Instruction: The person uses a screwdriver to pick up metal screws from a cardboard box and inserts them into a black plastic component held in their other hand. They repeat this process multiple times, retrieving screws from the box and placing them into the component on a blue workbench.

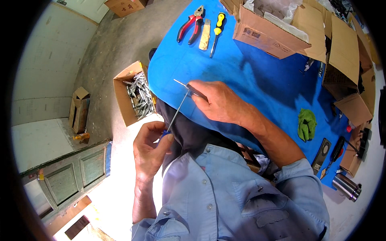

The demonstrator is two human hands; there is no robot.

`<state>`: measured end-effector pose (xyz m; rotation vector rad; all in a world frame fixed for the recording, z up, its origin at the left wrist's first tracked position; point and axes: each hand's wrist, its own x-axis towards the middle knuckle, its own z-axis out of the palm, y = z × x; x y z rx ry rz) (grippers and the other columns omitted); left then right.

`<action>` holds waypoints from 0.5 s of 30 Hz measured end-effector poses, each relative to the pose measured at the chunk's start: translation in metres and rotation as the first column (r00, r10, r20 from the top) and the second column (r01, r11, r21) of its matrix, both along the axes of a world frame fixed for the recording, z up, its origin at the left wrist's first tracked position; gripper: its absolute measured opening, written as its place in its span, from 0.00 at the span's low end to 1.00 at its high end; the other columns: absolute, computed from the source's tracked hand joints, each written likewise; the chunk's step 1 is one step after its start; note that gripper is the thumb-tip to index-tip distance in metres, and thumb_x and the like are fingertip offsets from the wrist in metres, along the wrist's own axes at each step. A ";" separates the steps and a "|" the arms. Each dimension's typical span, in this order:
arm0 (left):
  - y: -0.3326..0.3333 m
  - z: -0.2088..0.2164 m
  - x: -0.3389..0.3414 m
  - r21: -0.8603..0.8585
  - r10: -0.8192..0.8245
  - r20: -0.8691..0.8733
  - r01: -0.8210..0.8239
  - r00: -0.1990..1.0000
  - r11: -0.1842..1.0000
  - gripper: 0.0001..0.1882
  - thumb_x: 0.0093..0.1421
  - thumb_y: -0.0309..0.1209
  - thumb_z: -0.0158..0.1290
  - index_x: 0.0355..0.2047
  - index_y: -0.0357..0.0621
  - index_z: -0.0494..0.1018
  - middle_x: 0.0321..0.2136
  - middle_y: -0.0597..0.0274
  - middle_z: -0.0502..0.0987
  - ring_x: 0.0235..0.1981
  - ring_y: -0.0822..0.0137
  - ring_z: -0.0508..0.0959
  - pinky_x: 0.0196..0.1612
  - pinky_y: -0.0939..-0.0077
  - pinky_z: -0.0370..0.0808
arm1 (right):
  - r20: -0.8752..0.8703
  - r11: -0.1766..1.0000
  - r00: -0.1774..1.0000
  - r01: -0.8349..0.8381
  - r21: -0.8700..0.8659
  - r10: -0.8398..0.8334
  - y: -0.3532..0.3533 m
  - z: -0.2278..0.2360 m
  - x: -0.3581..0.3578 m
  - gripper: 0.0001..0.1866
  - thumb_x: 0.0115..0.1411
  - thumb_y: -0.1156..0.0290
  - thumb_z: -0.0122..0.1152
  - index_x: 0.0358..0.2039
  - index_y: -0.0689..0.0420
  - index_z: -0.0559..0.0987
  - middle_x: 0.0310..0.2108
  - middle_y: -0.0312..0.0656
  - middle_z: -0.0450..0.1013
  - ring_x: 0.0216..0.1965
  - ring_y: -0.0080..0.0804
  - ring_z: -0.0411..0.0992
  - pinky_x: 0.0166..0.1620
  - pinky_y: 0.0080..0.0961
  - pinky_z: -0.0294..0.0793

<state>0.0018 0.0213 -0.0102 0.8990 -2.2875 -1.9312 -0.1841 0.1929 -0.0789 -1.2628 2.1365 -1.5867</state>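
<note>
Two hands are at work over the near edge of a table laid with blue cloth (pixel 177 64). Our left hand (pixel 150 150) is closed on the handle of a blue screwdriver (pixel 178 111), whose thin shaft slants up to our right hand (pixel 219 100). That hand is pinched on a small part (pixel 197 92) with a fine pin sticking out to the left; we cannot tell whether the screwdriver's tip touches it.

Beyond our hands, the cloth bears red-and-black pliers (pixel 191 25), a tan strip (pixel 205 35) and a yellow screwdriver (pixel 217 34), side by side. A carton (pixel 269 38) with plastic inside stands at the far edge. On our right we see a crumpled green rag (pixel 306 124), a dark flat plate (pixel 321 154) with a round mark, and a steel flask (pixel 346 187) near the corner.

Just beside the table's left edge, an open box (pixel 124 102) holds a heap of metal pieces (pixel 141 96). Past it we see a grey floor (pixel 108 44), a worn small box (pixel 79 110), a pale wall (pixel 44 60) and green panels (pixel 62 182). Strong light whitens the area left of our lap.
</note>
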 end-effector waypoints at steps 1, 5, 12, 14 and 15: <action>-0.001 0.000 0.000 0.001 -0.003 0.010 0.003 1.000 1.000 0.16 0.65 0.25 0.60 0.51 0.32 0.73 0.37 0.59 0.81 0.33 0.72 0.82 0.30 0.80 0.80 | 0.004 1.000 1.000 -0.002 0.001 0.002 0.000 0.001 0.000 0.07 0.64 0.78 0.58 0.42 0.64 0.73 0.30 0.59 0.73 0.33 0.63 0.73 0.33 0.48 0.71; -0.001 0.003 0.000 0.037 -0.011 0.024 0.010 1.000 0.999 0.15 0.68 0.29 0.58 0.51 0.32 0.75 0.37 0.58 0.83 0.34 0.73 0.82 0.35 0.79 0.79 | 0.015 1.000 1.000 0.002 0.006 -0.002 0.001 0.000 0.001 0.08 0.64 0.78 0.58 0.42 0.64 0.73 0.30 0.59 0.73 0.33 0.63 0.74 0.33 0.48 0.72; -0.007 0.007 -0.004 0.186 -0.007 0.071 -0.006 0.997 0.983 0.17 0.69 0.29 0.57 0.55 0.32 0.74 0.37 0.57 0.82 0.31 0.73 0.82 0.31 0.81 0.78 | 0.009 1.000 1.000 -0.014 0.021 0.014 0.001 0.001 0.000 0.08 0.64 0.78 0.58 0.42 0.64 0.73 0.29 0.59 0.73 0.33 0.63 0.73 0.32 0.48 0.71; -0.005 0.007 -0.004 0.105 -0.011 0.071 0.004 0.997 0.994 0.18 0.68 0.28 0.58 0.54 0.32 0.73 0.37 0.57 0.82 0.31 0.73 0.81 0.30 0.81 0.78 | 0.007 1.000 1.000 -0.014 0.023 0.013 0.001 -0.001 -0.001 0.07 0.64 0.77 0.58 0.42 0.64 0.73 0.29 0.59 0.73 0.33 0.63 0.73 0.32 0.48 0.71; -0.004 0.006 -0.004 0.065 -0.015 0.072 0.011 0.997 0.998 0.18 0.67 0.27 0.58 0.54 0.32 0.73 0.37 0.57 0.82 0.31 0.73 0.81 0.29 0.82 0.78 | 0.012 1.000 1.000 -0.008 0.021 0.008 0.001 -0.001 0.000 0.07 0.64 0.77 0.58 0.42 0.64 0.73 0.29 0.59 0.73 0.32 0.63 0.73 0.32 0.48 0.71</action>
